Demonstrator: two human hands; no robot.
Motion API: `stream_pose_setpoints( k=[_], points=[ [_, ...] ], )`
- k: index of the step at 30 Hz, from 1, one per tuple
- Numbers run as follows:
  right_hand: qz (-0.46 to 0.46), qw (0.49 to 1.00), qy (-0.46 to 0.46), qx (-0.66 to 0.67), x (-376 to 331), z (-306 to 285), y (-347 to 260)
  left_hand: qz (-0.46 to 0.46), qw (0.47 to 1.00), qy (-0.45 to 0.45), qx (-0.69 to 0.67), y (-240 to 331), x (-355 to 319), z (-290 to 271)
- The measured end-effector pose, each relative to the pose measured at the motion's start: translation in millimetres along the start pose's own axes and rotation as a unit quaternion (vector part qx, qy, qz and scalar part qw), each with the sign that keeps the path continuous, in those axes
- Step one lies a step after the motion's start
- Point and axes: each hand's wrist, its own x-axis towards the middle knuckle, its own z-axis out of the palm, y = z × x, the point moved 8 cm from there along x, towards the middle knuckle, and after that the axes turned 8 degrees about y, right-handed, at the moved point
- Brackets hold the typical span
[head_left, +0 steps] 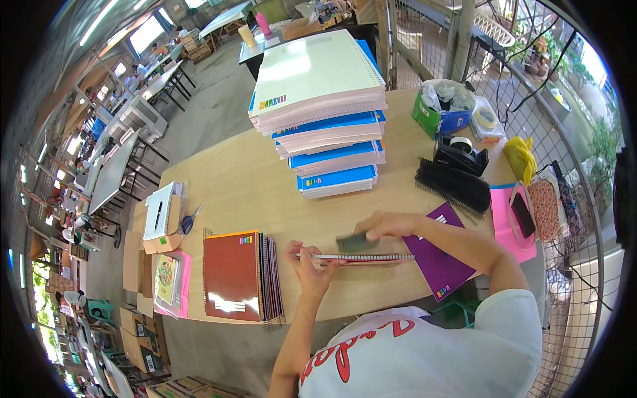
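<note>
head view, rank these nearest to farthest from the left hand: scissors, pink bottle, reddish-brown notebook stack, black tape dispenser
From the left hand:
1. reddish-brown notebook stack, just to its left
2. scissors, farther left and slightly ahead
3. black tape dispenser, ahead and well to the right
4. pink bottle, far ahead, near the view's top

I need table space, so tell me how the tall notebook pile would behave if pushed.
The notebook pile looks heavy, given its many thick layers. Its height suggests it could topple, and the shiny top cover may be slippery.
</note>
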Motion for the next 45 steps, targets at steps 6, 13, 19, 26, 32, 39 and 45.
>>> stream_pose_setpoints(
  k=[6,13,19,26,32,39,45],
  points=[
    [0.05,0.998,-0.013,0.038,11.9,10.2,0.9,-0.012,1.0,-0.007,-0.025,1.3,2.9,0.4],
    [0.003,0.991,-0.062,-0.116,22.2,28.8,-37.0,-0.015,0.999,0.003,-0.051,-6.2,2.3,-0.5],
    [0.011,0.99,-0.056,-0.126,33.7,35.0,-34.6,-0.012,0.998,0.002,-0.06,-8.3,1.9,-3.1],
    [-0.014,0.96,-0.108,-0.256,40.8,49.1,-54.5,-0.265,0.864,-0.039,-0.426,-88.9,-12.3,-6.4],
    [-0.039,0.984,-0.107,-0.138,54.6,49.7,-61.2,-0.225,0.868,0.004,-0.442,-90.1,-1.8,-7.6],
    [-0.082,0.982,-0.058,-0.159,57.7,44.1,-27.3,-0.259,0.835,-0.02,-0.485,-84.1,0.1,-0.9],
    [-0.061,0.997,-0.039,-0.04,52.3,50.9,-19.8,-0.269,0.842,-0.039,-0.466,-86.8,-1.0,4.7]
  ],
)
